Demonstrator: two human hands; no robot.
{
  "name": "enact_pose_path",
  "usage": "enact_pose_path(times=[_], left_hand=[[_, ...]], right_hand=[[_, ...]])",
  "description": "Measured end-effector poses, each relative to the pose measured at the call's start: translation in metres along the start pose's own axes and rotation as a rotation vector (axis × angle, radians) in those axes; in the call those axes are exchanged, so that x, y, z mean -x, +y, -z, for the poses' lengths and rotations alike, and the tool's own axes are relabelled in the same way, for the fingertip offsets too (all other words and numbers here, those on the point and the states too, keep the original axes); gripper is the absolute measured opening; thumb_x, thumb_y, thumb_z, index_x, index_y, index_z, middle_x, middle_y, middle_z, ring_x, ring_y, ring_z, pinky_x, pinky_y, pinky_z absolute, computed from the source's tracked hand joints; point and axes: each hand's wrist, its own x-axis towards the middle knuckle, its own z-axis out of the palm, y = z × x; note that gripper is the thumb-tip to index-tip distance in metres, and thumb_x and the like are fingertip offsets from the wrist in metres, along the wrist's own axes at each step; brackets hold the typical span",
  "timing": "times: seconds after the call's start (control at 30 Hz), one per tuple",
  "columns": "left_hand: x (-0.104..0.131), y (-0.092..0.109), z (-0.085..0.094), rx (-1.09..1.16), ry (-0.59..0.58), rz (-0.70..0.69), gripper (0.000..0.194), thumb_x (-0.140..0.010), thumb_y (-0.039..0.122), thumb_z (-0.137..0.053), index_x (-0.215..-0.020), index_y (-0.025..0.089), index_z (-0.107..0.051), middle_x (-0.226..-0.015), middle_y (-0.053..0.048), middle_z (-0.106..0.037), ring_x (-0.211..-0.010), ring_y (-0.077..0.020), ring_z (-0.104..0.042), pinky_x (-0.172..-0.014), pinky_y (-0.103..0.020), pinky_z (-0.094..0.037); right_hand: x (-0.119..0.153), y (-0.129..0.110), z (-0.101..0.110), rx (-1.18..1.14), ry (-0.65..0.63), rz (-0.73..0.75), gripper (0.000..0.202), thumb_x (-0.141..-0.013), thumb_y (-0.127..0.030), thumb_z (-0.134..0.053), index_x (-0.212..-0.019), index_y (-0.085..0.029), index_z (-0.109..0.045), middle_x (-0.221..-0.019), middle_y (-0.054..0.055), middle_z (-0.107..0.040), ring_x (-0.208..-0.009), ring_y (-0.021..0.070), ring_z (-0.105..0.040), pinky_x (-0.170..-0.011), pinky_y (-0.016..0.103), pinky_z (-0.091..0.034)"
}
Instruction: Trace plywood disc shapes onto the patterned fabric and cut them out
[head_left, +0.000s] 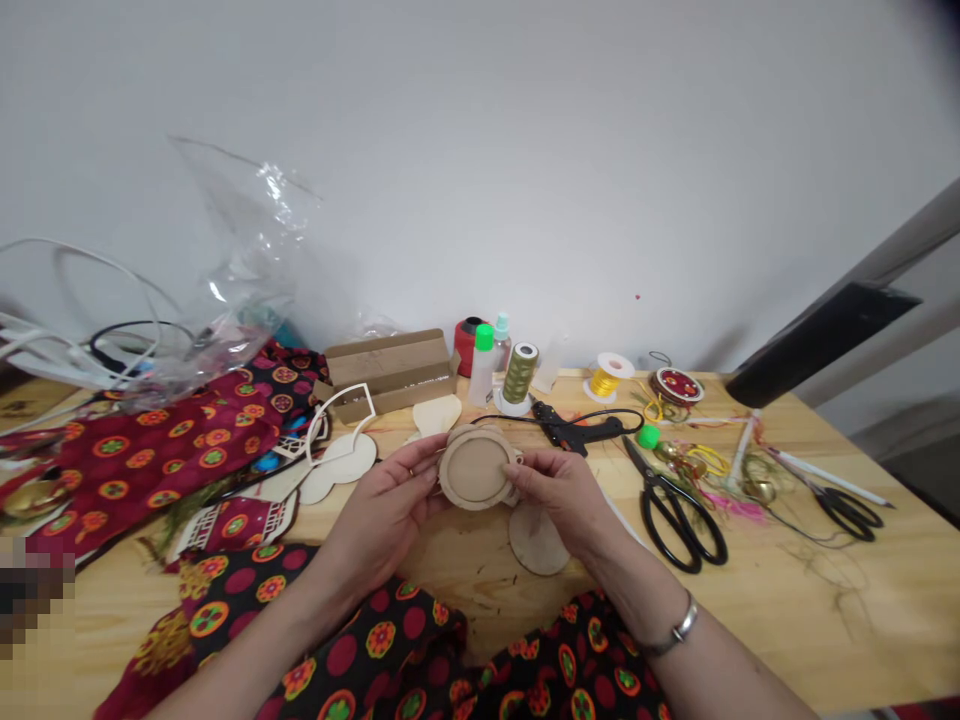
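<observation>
Between both hands, above the table, is a round wooden piece (474, 470) with a raised ring-shaped rim. My left hand (401, 500) grips its left edge, thumb in front and fingers behind. My right hand (551, 490) pinches its right edge between thumb and fingers. Some more wood shows behind its top edge, mostly hidden. Below my right hand a plain wooden disc (538, 540) lies on the table. Patterned dark cloth (405, 640) lies in front of me, under my forearms.
Black-handled scissors (679, 520) and a black glue gun (581, 430) lie to the right. Behind stand a green thread spool (519, 378), a green-capped bottle (482, 365) and a cardboard box (394, 370). Patterned red cloth (165, 430) and wooden cutouts (341, 465) lie left.
</observation>
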Motion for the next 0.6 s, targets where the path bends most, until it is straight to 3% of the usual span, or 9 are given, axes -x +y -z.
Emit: enact_pose_path(times=[0.6], left_hand=[[-0.0014, -0.0066, 0.0072, -0.017, -0.065, -0.034, 0.027, -0.074, 0.021, -0.073, -0.1, 0.018, -0.07, -0.101, -0.006, -0.073, -0.09, -0.0166, -0.066, -0.078, -0.028, -0.055]], right_hand=[[-0.0017, 0.0023, 0.0015, 0.132, 0.065, 0.071, 0.027, -0.065, -0.038, -0.071, -0.056, -0.015, -0.06, -0.053, -0.003, -0.048, -0.054, 0.0106, -0.038, -0.054, 0.025, -0.031]])
